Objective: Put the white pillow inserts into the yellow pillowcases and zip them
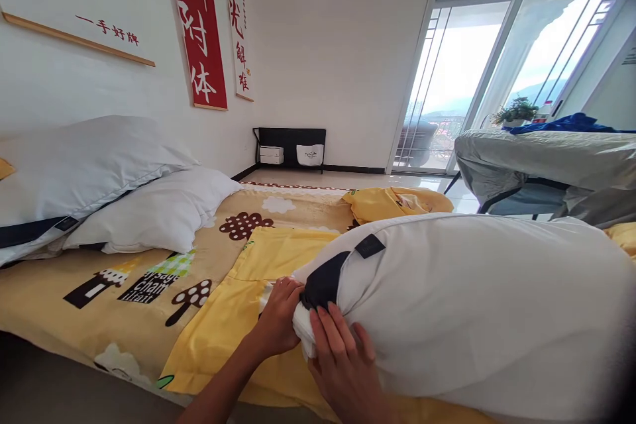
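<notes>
A large white pillow with a dark band and a small black tag fills the right foreground. At its near left end, my left hand is closed on the pillow's corner beside the dark band. Close by, my right hand presses its bent fingers onto the same end, over white fabric and the edge of the band. Beneath the hands lies a yellow pillowcase, spread flat on the patterned bed sheet. What the left fingertips pinch is partly hidden.
Two white pillows rest against the wall at left. Folded yellow fabric lies at the bed's far edge. A covered table with a blue cloth and a plant stands at right, a chair before it.
</notes>
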`<state>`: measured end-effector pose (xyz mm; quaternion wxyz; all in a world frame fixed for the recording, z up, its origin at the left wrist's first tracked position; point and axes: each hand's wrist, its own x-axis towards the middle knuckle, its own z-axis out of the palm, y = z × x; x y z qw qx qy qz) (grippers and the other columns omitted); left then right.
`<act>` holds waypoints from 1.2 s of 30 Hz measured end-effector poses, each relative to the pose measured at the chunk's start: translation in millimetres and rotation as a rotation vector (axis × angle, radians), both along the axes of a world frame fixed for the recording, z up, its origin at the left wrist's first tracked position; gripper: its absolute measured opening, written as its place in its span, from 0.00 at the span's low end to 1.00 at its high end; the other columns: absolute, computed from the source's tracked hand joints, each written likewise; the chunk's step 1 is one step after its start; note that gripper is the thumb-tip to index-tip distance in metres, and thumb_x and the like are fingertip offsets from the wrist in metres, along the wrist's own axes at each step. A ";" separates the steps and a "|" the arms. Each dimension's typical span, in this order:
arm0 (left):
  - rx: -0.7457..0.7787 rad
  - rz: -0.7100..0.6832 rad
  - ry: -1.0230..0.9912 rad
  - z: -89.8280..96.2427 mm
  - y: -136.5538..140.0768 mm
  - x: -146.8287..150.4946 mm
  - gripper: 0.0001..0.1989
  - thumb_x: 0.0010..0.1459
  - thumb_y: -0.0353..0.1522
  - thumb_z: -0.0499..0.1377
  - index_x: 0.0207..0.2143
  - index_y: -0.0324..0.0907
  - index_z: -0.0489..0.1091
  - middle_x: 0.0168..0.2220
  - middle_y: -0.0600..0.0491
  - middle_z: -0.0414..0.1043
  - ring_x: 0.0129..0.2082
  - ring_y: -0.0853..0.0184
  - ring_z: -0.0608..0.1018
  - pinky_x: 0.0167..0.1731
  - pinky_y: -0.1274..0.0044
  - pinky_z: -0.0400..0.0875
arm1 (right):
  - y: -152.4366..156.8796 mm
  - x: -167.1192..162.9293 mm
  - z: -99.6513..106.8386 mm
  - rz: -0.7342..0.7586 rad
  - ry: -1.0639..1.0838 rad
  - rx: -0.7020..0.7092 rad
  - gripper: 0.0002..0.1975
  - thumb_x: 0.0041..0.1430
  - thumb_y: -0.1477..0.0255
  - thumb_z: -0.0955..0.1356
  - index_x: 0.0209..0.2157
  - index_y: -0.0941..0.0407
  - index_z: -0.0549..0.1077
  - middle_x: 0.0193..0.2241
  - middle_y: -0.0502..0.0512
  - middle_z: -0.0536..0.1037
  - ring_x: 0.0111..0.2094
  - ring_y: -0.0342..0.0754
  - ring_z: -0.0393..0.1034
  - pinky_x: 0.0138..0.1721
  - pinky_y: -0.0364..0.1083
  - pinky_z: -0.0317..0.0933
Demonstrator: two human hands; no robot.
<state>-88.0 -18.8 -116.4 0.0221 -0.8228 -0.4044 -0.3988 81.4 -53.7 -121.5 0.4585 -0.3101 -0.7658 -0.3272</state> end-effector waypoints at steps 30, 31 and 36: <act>-0.584 -0.192 -0.967 -15.5 -17.4 47.5 0.37 0.32 0.31 0.72 0.50 0.45 0.69 0.52 0.45 0.71 0.56 0.44 0.67 0.60 0.59 0.56 | -3.5 4.2 98.4 0.053 -0.024 -0.139 0.08 0.36 0.80 0.60 0.22 0.54 0.59 0.22 0.51 0.63 0.29 0.49 0.53 0.33 0.49 0.43; -0.580 -0.207 -0.971 -13.6 -19.1 49.7 0.36 0.32 0.31 0.72 0.49 0.44 0.70 0.51 0.44 0.71 0.56 0.43 0.67 0.61 0.58 0.55 | -7.2 10.2 99.3 0.055 -0.056 -0.164 0.07 0.39 0.78 0.60 0.24 0.54 0.62 0.24 0.52 0.64 0.31 0.50 0.55 0.35 0.50 0.45; -0.597 -0.184 -0.984 1.9 -31.9 52.1 0.31 0.30 0.32 0.72 0.43 0.40 0.71 0.47 0.40 0.72 0.55 0.41 0.67 0.60 0.55 0.55 | -26.3 31.7 103.2 0.102 -0.113 -0.198 0.14 0.50 0.74 0.61 0.41 0.61 0.65 0.35 0.60 0.68 0.38 0.56 0.59 0.42 0.56 0.50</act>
